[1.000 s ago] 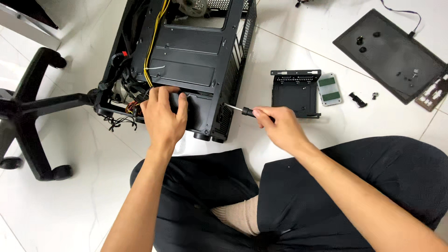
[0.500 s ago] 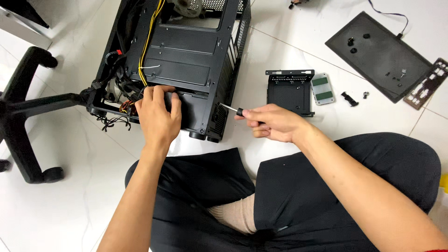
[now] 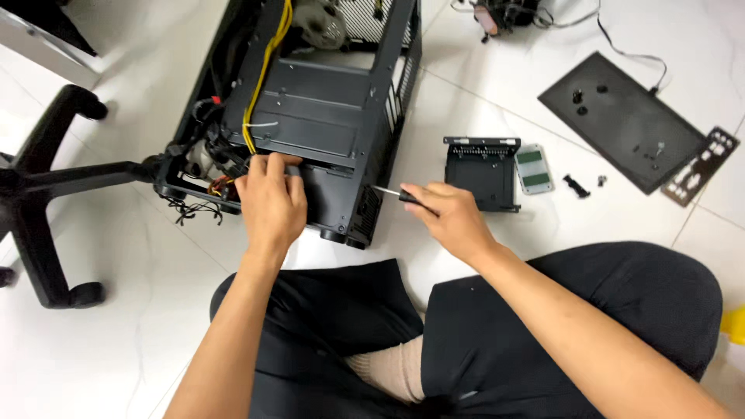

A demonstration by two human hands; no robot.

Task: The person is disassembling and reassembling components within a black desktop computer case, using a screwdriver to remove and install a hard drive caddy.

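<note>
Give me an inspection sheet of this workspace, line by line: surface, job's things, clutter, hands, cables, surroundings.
Surface: white tiled floor, the person seated on it.
Job's things: black computer case lying open; screwdriver, tip at the case's near side.
Clutter: black drive cage, small green-and-white board, flat black panel, metal port plate, small black clip and a loose screw.
Hands: left hand rests on the case's near edge; right hand grips the screwdriver.
Cables: yellow cable running inside the case; black wire bundle spilling from its left corner.
Surroundings: black chair base at left.
</note>
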